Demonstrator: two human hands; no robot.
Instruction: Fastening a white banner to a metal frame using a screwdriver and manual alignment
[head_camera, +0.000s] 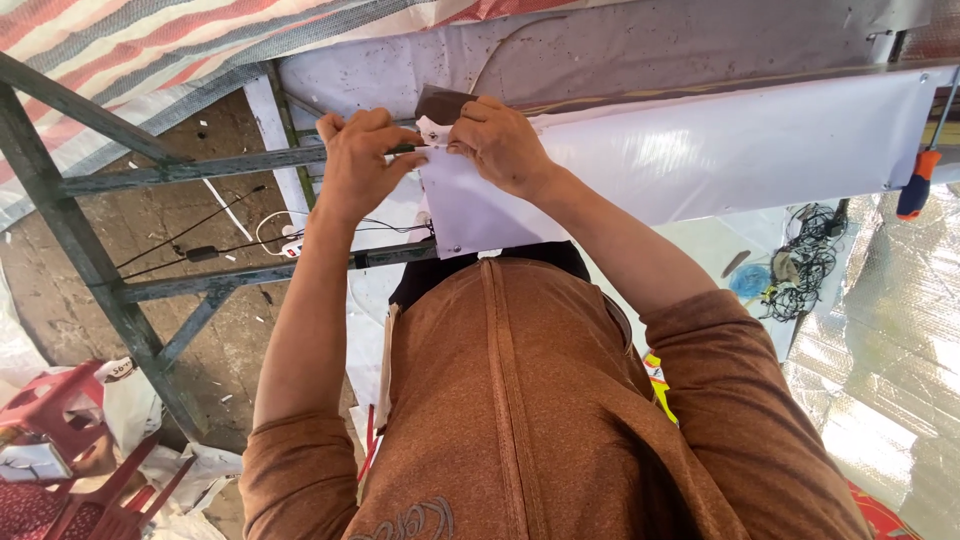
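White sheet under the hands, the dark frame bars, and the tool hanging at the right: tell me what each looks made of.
White sheet: probably plastic banner film, glossy, with soft glare and ripples. It is pinched by the left hand and right hand.
Frame bars: likely painted metal, dull grey-green and worn.
Tool: a screwdriver, it seems, with an orange and blue plastic or rubber handle and a thin metal shaft.

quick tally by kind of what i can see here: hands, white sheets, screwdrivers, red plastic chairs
hands: 2 (left hand, right hand, both pinching the sheet's corner)
white sheet: 1
screwdriver: 1
red plastic chairs: at least 2
total: at least 6
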